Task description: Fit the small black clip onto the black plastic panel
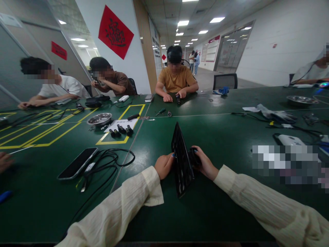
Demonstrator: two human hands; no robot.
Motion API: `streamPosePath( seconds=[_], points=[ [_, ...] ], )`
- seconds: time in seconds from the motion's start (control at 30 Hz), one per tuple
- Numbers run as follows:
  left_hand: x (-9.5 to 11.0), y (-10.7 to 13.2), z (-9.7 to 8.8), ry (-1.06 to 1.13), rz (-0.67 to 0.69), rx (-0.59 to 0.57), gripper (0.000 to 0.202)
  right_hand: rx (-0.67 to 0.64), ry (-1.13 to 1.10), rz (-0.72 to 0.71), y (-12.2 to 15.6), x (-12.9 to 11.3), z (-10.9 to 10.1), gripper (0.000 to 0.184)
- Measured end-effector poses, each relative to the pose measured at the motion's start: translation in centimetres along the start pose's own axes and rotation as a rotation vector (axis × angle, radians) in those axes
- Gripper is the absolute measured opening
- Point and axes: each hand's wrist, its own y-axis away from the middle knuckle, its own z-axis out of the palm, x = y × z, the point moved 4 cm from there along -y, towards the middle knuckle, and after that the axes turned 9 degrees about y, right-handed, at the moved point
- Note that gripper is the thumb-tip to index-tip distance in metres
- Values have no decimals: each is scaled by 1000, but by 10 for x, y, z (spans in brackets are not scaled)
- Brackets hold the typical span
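A black grid-like panel [181,159] stands on its edge on the green table [218,137], between my two hands. My left hand [163,165] is curled against the panel's left face, gripping it. On the panel's right side, my right hand [203,163] is closed around a small black part [193,156] held against the panel. Both my sleeves are cream coloured.
A black phone [77,163] and coiled black cables [108,161] lie to my left. Farther off are a metal bowl [99,119], small black parts [120,130] on white paper, and yellow tape lines. Several people sit around the table. Gloves, cables and another bowl [300,100] lie at the right.
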Motion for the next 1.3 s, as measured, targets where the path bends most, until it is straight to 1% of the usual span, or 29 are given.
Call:
streamPosePath(
  seconds=[0.37,0.6,0.77,0.9,1.0,1.13,1.3],
  points=[
    [-4,-2,2,-37,13,-17,43,13,-8,4,2,-4,3,31],
    [-4,1,1,55,-34,2,52,29,-11,18,2,-4,3,30],
    [-1,-1,1,13,-4,0,43,19,-13,17,3,-4,3,31],
    [-2,-1,2,-34,22,-10,43,39,-1,25,4,-6,3,31],
    [-3,0,2,-21,32,-4,45,31,-3,31,4,-6,3,32],
    [-4,1,1,13,-13,12,51,24,-5,27,4,-6,3,32],
    [0,-1,0,-26,6,0,42,26,-9,18,3,-5,3,29]
  ],
)
